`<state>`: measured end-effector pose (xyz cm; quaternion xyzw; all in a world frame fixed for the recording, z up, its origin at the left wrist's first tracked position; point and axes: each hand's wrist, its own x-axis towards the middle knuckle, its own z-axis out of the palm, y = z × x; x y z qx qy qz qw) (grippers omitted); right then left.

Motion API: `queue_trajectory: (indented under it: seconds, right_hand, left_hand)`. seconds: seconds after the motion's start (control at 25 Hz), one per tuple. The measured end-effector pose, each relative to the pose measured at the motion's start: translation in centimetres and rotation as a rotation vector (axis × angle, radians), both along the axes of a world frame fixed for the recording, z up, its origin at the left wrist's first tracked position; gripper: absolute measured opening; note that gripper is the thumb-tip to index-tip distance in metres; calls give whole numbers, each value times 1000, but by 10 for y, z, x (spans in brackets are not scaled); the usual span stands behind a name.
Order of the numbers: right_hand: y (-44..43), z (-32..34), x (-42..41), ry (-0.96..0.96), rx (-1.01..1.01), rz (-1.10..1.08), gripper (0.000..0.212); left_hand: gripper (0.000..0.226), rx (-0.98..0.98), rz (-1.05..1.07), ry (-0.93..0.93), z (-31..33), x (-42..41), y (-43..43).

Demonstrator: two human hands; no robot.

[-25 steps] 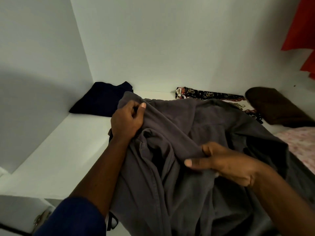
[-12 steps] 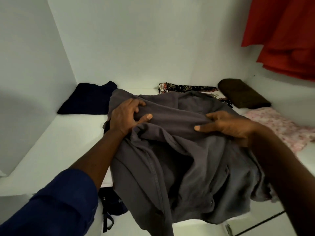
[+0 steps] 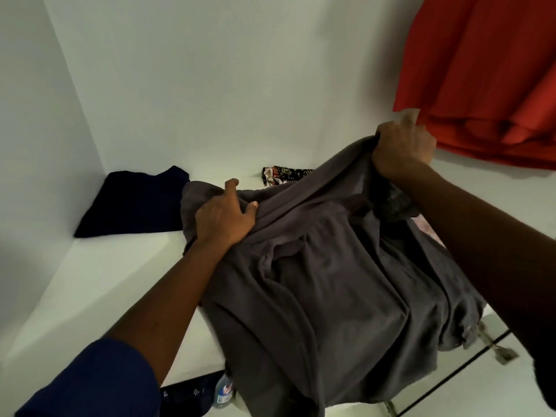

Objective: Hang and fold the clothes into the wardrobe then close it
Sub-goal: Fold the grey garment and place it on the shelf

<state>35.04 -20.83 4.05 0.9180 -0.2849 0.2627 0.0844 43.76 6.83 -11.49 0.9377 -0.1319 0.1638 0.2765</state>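
A large dark grey garment (image 3: 331,290) lies bunched on the white wardrobe shelf (image 3: 99,284) and hangs over its front edge. My left hand (image 3: 224,216) grips a fold of it near its left end, low on the shelf. My right hand (image 3: 401,147) grips another part of the grey cloth and holds it lifted up at the right, in front of a hanging red garment (image 3: 487,76). The cloth stretches taut between my two hands.
A folded navy garment (image 3: 135,203) lies at the shelf's back left corner. A dark patterned cloth (image 3: 279,174) sits against the back wall. Pink cloth (image 3: 428,228) peeks out at the right. Below the shelf edge are a dark item and a plastic bottle (image 3: 224,392).
My right hand has closed on the grey cloth and risen up and to the right, lifting that side. My left hand stays low on the garment, holding it.
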Motion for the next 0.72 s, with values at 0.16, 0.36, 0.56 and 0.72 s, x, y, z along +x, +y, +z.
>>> queue_trajectory:
  seconds: [0.16,0.36,0.56,0.72]
  right_hand:
    - [-6,-30,25,-296,919,82,25]
    - [-16,-65,35,-517,1219,147,26]
    - [-30,-48,30,-766,1040,215,22]
    - [-12,-49,22,-380,997,154,61]
  left_hand:
    - [61,-66,-260,240,23,27,-15]
    - [18,61,-342,387,25,44,-23]
    - [7,-505,-123,115,31,59,-34]
    - [5,-465,-178,155,-6,64,-38]
